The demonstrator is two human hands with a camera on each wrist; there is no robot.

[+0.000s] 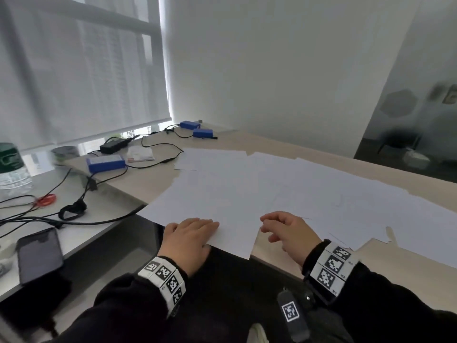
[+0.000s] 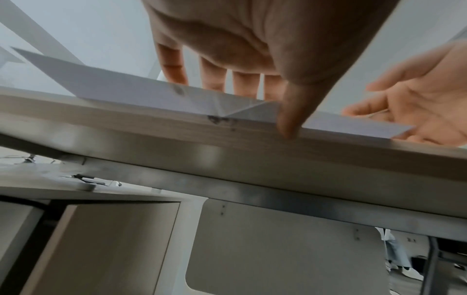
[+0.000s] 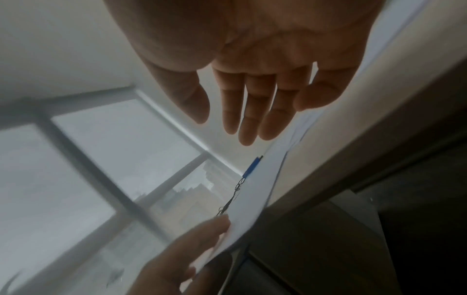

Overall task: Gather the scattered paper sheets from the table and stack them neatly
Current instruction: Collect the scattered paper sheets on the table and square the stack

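Observation:
Several white paper sheets (image 1: 272,189) lie spread and overlapping across the beige table (image 1: 408,266). The nearest sheet (image 1: 232,233) overhangs the front edge. My left hand (image 1: 190,233) lies on this sheet with its fingers straight on top. In the left wrist view its thumb (image 2: 290,103) reaches under the overhanging sheet (image 2: 151,93) to the table edge, so the hand pinches it. My right hand (image 1: 286,231) hovers just over the papers to the right, fingers loosely curled and holding nothing. The right wrist view shows the right hand's fingers (image 3: 247,109) relaxed above the sheet's edge (image 3: 252,199).
At the far left of the table sit three blue boxes (image 1: 106,164), a black adapter (image 1: 113,146) and cables. A lower grey desk (image 1: 103,209) on the left holds a phone (image 1: 39,253), a water bottle (image 1: 12,167) and more cables.

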